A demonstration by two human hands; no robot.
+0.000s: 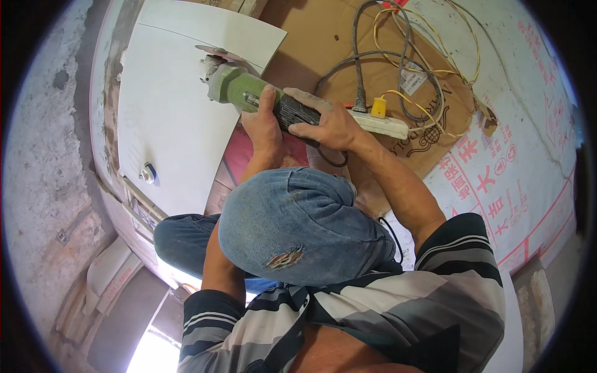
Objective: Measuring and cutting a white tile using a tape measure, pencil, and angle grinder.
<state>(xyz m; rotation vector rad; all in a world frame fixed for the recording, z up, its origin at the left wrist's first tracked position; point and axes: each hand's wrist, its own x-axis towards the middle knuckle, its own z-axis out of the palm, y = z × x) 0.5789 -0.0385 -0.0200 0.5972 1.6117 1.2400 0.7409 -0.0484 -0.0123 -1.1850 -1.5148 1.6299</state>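
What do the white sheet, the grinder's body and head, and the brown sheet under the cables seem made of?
White sheet: perhaps tile or coated board; smooth, even white face.
Grinder's body: likely moulded plastic, given its matte green and black casing.
Grinder's head: probably metal, dull grey.
Brown sheet: most likely cardboard, matte tan with a ragged edge.

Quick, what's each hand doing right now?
Left hand: closed, holding the grinder near its middle.
Right hand: closed, holding the grinder's black handle.
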